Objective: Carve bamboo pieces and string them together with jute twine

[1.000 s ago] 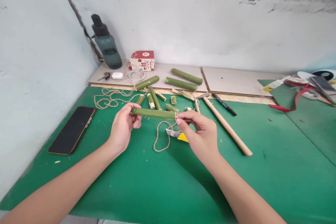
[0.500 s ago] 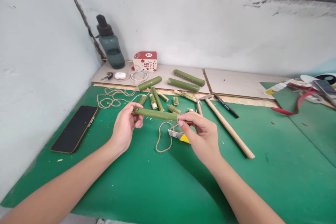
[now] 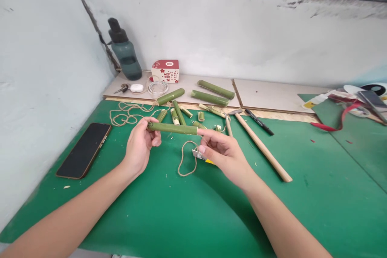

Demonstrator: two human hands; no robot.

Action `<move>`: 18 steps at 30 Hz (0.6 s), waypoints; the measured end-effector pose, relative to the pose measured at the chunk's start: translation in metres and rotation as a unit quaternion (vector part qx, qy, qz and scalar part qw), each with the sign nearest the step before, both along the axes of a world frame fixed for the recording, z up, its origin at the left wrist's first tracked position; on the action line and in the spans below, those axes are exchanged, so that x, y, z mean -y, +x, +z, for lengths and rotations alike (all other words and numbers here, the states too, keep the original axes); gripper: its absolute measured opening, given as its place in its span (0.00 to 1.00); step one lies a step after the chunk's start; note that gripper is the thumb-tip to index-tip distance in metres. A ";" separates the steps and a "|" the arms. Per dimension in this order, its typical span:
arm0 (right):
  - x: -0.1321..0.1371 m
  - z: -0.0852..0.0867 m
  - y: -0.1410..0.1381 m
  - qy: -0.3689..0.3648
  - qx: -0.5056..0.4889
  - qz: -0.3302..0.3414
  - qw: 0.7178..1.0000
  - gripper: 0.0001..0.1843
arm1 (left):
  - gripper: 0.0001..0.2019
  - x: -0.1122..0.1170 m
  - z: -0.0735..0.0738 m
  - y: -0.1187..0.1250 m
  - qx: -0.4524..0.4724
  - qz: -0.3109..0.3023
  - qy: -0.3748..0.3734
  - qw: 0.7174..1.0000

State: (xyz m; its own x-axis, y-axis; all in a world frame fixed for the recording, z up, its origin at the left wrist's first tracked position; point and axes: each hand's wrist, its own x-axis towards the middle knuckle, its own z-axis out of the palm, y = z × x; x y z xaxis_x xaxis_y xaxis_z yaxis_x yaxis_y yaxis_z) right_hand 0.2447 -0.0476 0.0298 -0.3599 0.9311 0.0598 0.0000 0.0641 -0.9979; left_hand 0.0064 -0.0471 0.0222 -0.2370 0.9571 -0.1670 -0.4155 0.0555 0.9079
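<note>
My left hand (image 3: pixel 141 145) is closed on one end of a green bamboo piece (image 3: pixel 177 129), held level above the table, with dark marks near the grip. At the other end my right hand (image 3: pixel 225 157) has its index fingertip against the cut edge, the thumb spread away below; these fingers are open. Under the right hand lies a utility knife (image 3: pixel 210 161), its yellow body partly hidden. A loop of twine (image 3: pixel 181 165) rests beside the blade. Behind the held piece are several short bamboo pieces (image 3: pixel 179 113).
A phone (image 3: pixel 84 151) lies left, with tangled twine (image 3: pixel 121 115) behind it. To the right are a wooden-handled hammer (image 3: pixel 263 147) and a black marker (image 3: pixel 259 121). Along the back stand a water bottle (image 3: pixel 127 56) and a red-white box (image 3: pixel 165 71), near longer bamboo lengths (image 3: pixel 210 98).
The bamboo piece has shifted slightly left and up with my left hand. My right thumb has come off its end and dropped away, leaving the index finger touching.
</note>
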 end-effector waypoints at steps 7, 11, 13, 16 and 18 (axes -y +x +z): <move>0.006 0.001 0.001 0.149 0.112 0.037 0.982 0.18 | 0.10 -0.003 0.000 -0.004 0.013 0.007 -0.001 1.000; 0.010 -0.002 0.002 0.249 0.191 0.032 0.949 0.22 | 0.11 -0.005 -0.002 -0.006 0.010 0.009 -0.004 1.000; 0.010 -0.001 0.001 0.255 0.176 0.021 0.951 0.20 | 0.12 -0.005 -0.002 -0.006 0.003 0.006 -0.003 1.000; 0.008 0.003 -0.003 0.248 0.098 -0.019 0.964 0.14 | 0.11 -0.002 -0.004 -0.004 -0.010 -0.009 -0.002 1.000; 0.006 0.005 -0.005 0.227 0.049 -0.063 0.971 0.11 | 0.11 0.000 -0.004 -0.001 -0.019 -0.029 -0.002 0.999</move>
